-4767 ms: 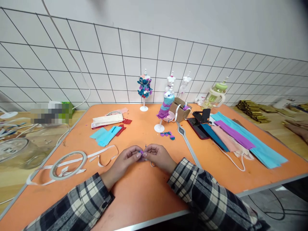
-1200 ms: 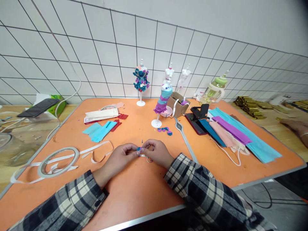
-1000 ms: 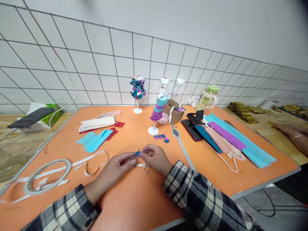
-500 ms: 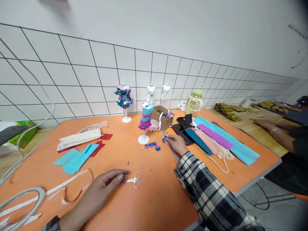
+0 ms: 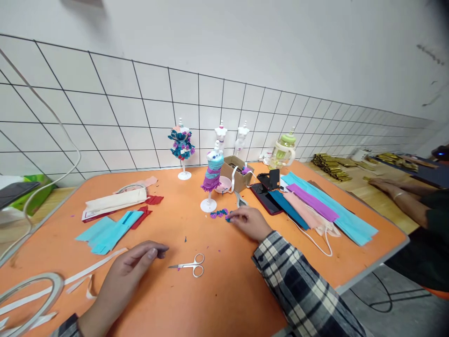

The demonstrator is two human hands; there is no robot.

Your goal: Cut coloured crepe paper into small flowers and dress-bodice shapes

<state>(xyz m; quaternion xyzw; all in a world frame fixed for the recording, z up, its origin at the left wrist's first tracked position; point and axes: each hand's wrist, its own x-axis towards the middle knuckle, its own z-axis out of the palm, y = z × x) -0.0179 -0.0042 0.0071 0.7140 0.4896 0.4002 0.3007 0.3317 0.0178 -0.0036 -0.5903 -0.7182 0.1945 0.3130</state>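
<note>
My right hand (image 5: pixel 250 222) has its thumb and finger pinched at a small purple-and-teal fabric piece (image 5: pixel 228 218). That piece sits at the right end of a short row of similar fabric pieces (image 5: pixel 218 214), and the fingers partly cover it. My left hand (image 5: pixel 131 264) rests loosely curved over the table, holding nothing I can see. To its right lie small silver scissors (image 5: pixel 191 265) with their blades towards it. Beyond the row stands a mini dress form (image 5: pixel 213 173) wrapped in light blue and purple cloth on a white stand.
Behind are a decorated dress form (image 5: pixel 181 145), a cardboard box (image 5: pixel 240 180), a pink dish (image 5: pixel 223 186) and a green-lidded bottle (image 5: pixel 282 150). Fabric strips (image 5: pixel 312 201) lie right, blue cloth (image 5: pixel 115 231) left, a hoop (image 5: pixel 58 285) front left. Another person's arm (image 5: pixel 400 194) rests at far right.
My right hand has moved left and slightly nearer, bringing its pinched piece to the row's end. My left hand has drawn back leftwards from the scissors, uncovering their blades.
</note>
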